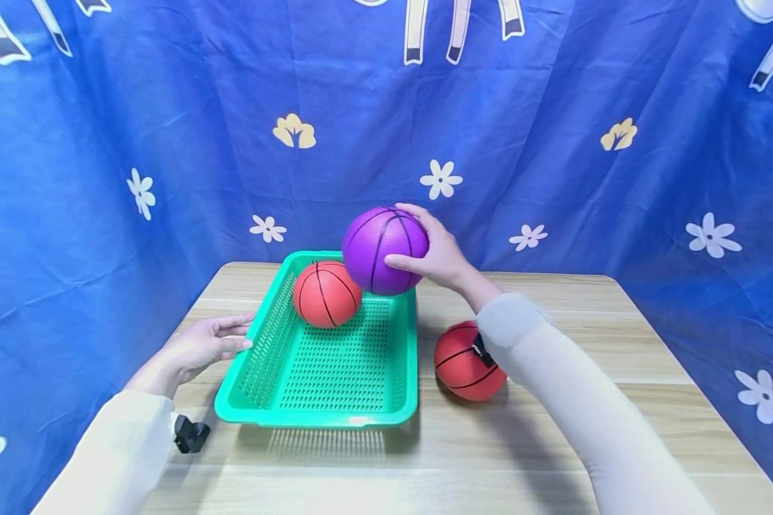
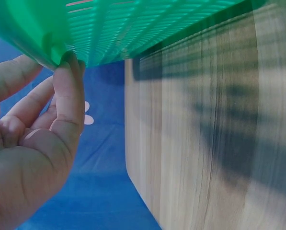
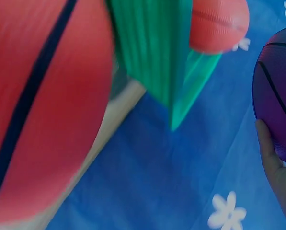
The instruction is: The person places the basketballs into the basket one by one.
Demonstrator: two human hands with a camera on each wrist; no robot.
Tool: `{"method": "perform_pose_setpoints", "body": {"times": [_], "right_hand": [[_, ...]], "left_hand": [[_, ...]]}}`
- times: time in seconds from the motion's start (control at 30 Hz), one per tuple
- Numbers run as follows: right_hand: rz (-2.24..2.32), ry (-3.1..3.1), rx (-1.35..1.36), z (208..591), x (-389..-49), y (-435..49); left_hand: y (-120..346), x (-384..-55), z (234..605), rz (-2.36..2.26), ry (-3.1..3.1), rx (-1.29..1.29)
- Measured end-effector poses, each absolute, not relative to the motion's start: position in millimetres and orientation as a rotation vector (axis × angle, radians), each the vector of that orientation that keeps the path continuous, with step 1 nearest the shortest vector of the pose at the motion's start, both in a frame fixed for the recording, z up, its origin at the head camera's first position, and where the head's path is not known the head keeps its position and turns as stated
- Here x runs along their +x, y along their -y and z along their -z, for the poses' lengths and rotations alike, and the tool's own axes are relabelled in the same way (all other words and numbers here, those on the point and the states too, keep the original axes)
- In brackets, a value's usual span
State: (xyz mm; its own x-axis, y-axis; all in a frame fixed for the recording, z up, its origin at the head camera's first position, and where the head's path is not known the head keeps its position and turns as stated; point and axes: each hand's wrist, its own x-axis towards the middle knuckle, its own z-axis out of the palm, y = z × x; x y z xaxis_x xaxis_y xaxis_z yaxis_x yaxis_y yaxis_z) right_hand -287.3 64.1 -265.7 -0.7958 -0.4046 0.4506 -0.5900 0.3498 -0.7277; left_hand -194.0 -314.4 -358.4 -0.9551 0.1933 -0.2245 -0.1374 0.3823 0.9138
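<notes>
A purple basketball (image 1: 380,250) is in the grip of my right hand (image 1: 439,250), raised over the far right corner of the green basket (image 1: 318,417). The thumb lies across the ball's near side and the fingers curve over its top right. My left hand (image 1: 202,349) pinches the left rim of the basket between thumb and fingers; the left wrist view shows the fingertips (image 2: 68,64) at the rim. Inside the basket, toward its far left, sits a red basketball (image 1: 325,295). Another red basketball (image 1: 467,366) rests on the table beneath my right forearm, partly hidden by the sleeve.
The basket stands on a light wooden table (image 1: 567,307). A blue curtain (image 1: 361,93) with white flowers hangs behind the table and along both sides. Black wrist cameras (image 1: 190,434) are strapped over both sleeves.
</notes>
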Motion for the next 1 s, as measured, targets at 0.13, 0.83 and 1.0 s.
{"method": "perform_pose_setpoints", "body": {"times": [0.13,0.83,1.0], "right_hand": [[-1.491,2.427,0.991,258,-265,-41],[-1.381,2.619,1.295,315,-260,41],[-1.294,2.725,1.305,325,-255,50]], "left_hand": [[315,-193,358,-1.619,-2.34,0.065],[317,-192,359,-1.635,-2.349,0.072],[316,-192,358,-1.629,-2.348,0.08]]}}
